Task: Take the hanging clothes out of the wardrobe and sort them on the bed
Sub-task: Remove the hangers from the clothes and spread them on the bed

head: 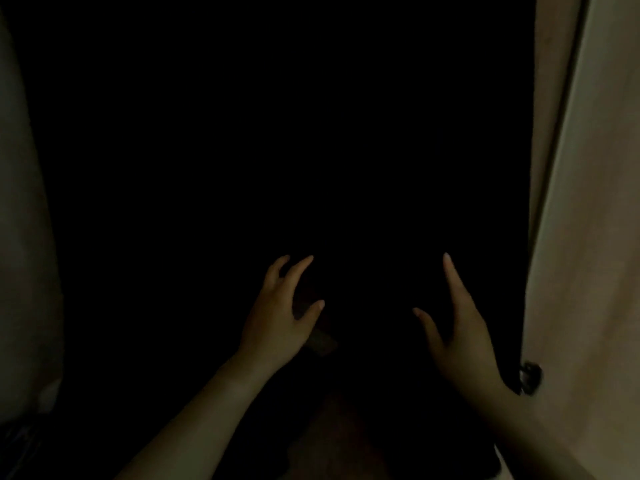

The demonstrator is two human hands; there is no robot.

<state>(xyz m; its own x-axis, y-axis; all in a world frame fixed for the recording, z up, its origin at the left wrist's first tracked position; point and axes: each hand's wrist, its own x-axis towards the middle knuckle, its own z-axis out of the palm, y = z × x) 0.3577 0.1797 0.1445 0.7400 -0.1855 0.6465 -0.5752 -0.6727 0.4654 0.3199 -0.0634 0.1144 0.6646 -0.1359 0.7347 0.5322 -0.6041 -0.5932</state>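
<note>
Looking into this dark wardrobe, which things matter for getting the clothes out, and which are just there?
Job: left hand, open; right hand, open; dark wardrobe opening, contents too dark to see; pale wardrobe door on the right.
Just there: small dark round knob on that door; dim brownish shape beside the left hand, unidentifiable.

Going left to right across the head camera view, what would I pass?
A pale panel at the left edge → left hand → right hand → pale door on the right.
</note>
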